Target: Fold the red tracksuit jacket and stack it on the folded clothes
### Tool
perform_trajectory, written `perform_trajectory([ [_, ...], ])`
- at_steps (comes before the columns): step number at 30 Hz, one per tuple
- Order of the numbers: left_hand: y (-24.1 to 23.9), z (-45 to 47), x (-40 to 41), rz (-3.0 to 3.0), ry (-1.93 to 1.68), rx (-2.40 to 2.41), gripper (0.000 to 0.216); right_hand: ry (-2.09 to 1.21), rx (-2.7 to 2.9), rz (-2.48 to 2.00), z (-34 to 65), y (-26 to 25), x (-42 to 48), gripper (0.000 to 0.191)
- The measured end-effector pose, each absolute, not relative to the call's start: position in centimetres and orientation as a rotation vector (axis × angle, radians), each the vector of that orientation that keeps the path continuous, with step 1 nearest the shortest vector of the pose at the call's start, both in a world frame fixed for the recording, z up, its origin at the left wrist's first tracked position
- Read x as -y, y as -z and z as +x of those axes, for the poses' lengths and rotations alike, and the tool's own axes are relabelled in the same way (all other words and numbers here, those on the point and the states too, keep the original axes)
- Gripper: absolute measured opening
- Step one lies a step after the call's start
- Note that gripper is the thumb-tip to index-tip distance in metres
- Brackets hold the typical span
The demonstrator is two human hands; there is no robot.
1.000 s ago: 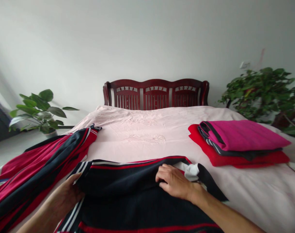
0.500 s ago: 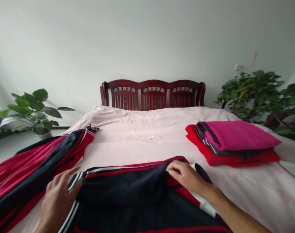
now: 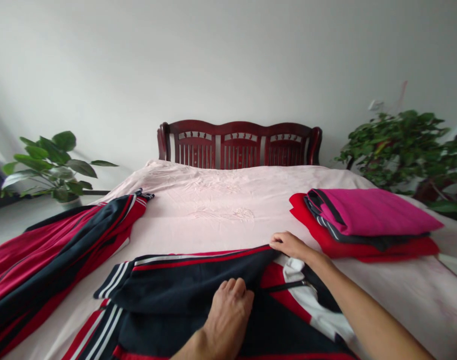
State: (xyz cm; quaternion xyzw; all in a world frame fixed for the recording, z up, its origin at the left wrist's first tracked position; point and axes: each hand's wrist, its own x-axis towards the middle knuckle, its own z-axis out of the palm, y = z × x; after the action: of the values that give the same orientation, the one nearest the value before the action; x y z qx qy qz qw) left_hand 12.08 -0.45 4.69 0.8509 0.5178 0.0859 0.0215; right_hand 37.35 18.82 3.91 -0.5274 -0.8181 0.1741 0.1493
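A navy track jacket with red and white stripes lies spread on the bed in front of me. One sleeve runs across it, its white-striped cuff pointing left. My right hand pinches the jacket's far edge at the right end of the red piping. Lower down, near the middle, my left hand has its fingers curled into the dark cloth. To the right of both, a zipper and bunched white fabric show at the jacket's opening, partly covered by my right forearm.
On the left lies a heap of red and navy striped clothes. A folded stack with a magenta garment on top sits to the right. The pink bedsheet reaches a dark wooden headboard. Potted plants stand at both sides.
My left hand has left the striped cuff and moved right to the middle of the jacket. My right hand has shifted slightly up and right, drawing the jacket's edge with it.
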Motion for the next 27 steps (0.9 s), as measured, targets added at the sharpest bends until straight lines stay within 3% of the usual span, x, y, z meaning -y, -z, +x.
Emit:
perform_trajectory([
  [8, -3.3, 11.3, 1.1, 2.602, -0.394, -1.486, 0.019, -0.438, 2.297, -1.610, 37.5, -4.3, -18.8, 0.021],
  [13, -4.2, 10.8, 1.5, 2.576, -0.463, -1.283, 0.025, -0.122, 2.405, -1.442, 34.4, -4.6, -16.5, 0.041],
  [18, -6.6, 6.1, 2.2, 2.437, -0.592, -1.002, 0.049, -0.003, 2.645, -1.349, 32.8, -1.5, -14.4, 0.054],
  [25, -8.1, -7.7, 3.7, 1.984, -0.995, -2.157, 0.032, 0.171, 2.519, -1.475, 32.2, -2.9, -13.2, 0.046],
  [27, -8.0, -11.4, 4.8, 1.746, -0.895, -2.415, 0.027, 0.154, 2.452, -1.364, 30.9, -4.4, -11.0, 0.041],
])
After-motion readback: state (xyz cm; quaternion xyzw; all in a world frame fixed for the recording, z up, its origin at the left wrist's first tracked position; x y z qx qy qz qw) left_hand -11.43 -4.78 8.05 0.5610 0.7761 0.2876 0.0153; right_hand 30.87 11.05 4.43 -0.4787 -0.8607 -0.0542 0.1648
